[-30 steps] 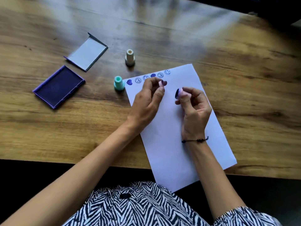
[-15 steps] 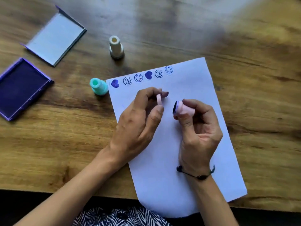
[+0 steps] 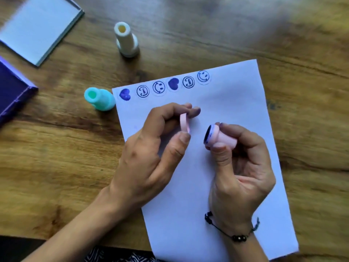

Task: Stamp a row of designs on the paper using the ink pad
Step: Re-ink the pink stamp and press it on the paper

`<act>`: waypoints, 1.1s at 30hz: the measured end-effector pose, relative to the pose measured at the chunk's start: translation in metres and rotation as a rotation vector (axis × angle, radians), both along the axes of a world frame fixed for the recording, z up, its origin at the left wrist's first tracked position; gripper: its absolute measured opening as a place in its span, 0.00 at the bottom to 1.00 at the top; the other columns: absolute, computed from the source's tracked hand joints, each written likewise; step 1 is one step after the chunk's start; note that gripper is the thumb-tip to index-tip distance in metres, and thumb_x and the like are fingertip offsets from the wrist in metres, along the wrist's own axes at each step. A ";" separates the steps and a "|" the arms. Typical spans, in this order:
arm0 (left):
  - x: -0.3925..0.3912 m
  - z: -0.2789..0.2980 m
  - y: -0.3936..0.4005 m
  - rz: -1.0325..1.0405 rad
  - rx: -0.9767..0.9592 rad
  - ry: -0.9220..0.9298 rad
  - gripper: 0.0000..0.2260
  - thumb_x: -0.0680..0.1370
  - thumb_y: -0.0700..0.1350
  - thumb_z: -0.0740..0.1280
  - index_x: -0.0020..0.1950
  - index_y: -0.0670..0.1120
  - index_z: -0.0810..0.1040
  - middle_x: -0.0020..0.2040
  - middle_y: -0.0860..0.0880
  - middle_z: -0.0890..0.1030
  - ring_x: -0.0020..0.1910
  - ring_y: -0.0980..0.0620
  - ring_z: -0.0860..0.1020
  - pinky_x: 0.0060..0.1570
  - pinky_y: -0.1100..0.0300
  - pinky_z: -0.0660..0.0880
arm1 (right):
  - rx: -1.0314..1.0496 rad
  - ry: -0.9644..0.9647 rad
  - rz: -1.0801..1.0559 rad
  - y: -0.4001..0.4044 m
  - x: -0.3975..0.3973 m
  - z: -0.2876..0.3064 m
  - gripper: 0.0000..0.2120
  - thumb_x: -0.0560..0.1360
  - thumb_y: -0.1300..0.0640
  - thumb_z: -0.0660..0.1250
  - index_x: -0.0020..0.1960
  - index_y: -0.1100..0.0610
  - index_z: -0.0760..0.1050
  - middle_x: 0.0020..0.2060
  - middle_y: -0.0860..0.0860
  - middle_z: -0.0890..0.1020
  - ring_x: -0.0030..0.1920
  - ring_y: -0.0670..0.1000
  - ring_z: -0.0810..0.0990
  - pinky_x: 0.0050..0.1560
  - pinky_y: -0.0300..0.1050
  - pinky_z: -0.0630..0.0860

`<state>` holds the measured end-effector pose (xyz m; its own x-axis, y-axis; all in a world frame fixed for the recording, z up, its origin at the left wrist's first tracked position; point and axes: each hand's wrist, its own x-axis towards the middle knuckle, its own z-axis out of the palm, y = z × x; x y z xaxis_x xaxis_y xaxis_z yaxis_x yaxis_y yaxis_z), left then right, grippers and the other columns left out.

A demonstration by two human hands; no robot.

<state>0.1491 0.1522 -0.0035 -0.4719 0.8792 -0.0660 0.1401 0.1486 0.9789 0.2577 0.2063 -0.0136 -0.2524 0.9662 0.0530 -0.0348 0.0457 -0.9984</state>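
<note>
A white sheet of paper (image 3: 236,103) lies on the wooden table with a row of several blue stamped designs (image 3: 173,84), hearts and smiley faces, along its top edge. My right hand (image 3: 239,167) holds a pink stamp (image 3: 220,138) sideways above the paper, its inked face turned left. My left hand (image 3: 151,154) pinches the stamp's thin pink cap (image 3: 184,123) between thumb and fingers, a short gap left of the stamp. The open purple ink pad (image 3: 13,91) sits at the left edge, partly cut off.
A teal stamp (image 3: 99,99) stands upright touching the paper's top left corner. A cream stamp (image 3: 126,40) stands upright behind it. The ink pad's lid (image 3: 37,27) lies at the top left. The table's near edge runs along the bottom.
The view has closed in on the paper and hands. Cap and stamp, close together earlier, now sit slightly further apart. The stamped row is unchanged.
</note>
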 end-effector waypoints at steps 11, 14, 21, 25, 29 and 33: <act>-0.036 0.016 -0.093 0.742 0.278 -0.434 0.05 0.75 0.46 0.58 0.46 0.49 0.73 0.43 0.51 0.85 0.50 0.51 0.81 0.53 0.57 0.74 | 0.499 -0.298 0.525 -0.030 -0.112 0.078 0.07 0.71 0.66 0.68 0.48 0.59 0.77 0.40 0.53 0.82 0.40 0.48 0.79 0.44 0.38 0.76; -0.057 0.011 -0.117 0.975 0.333 -0.552 0.06 0.73 0.44 0.57 0.41 0.46 0.72 0.37 0.52 0.85 0.43 0.55 0.82 0.48 0.62 0.77 | 0.716 -0.470 0.755 -0.055 -0.189 0.078 0.07 0.71 0.67 0.64 0.45 0.61 0.79 0.41 0.57 0.80 0.42 0.54 0.77 0.41 0.47 0.73; -0.066 0.005 -0.120 1.050 0.430 -0.650 0.06 0.72 0.43 0.57 0.40 0.44 0.71 0.49 0.38 0.79 0.50 0.46 0.79 0.51 0.61 0.77 | 0.958 -0.704 0.937 -0.067 -0.228 0.039 0.09 0.67 0.68 0.61 0.43 0.62 0.78 0.43 0.60 0.79 0.44 0.62 0.76 0.38 0.50 0.70; -0.062 0.002 -0.119 1.035 0.458 -0.669 0.06 0.74 0.41 0.56 0.41 0.44 0.71 0.50 0.38 0.78 0.53 0.44 0.77 0.51 0.63 0.76 | 1.014 -0.774 0.978 -0.065 -0.236 0.044 0.08 0.66 0.67 0.63 0.43 0.61 0.78 0.43 0.60 0.81 0.44 0.63 0.78 0.37 0.49 0.70; -0.064 0.000 -0.118 1.041 0.464 -0.664 0.05 0.73 0.42 0.57 0.39 0.46 0.71 0.46 0.42 0.79 0.49 0.50 0.78 0.52 0.61 0.75 | 1.011 -0.762 0.946 -0.068 -0.232 0.037 0.08 0.68 0.68 0.61 0.44 0.62 0.76 0.45 0.61 0.78 0.44 0.63 0.76 0.36 0.50 0.69; -0.063 0.001 -0.119 1.019 0.472 -0.662 0.05 0.72 0.44 0.57 0.40 0.46 0.70 0.45 0.44 0.80 0.48 0.52 0.79 0.51 0.63 0.75 | 1.036 -0.767 0.951 -0.066 -0.236 0.038 0.09 0.65 0.69 0.62 0.42 0.61 0.77 0.44 0.61 0.79 0.43 0.64 0.77 0.34 0.45 0.62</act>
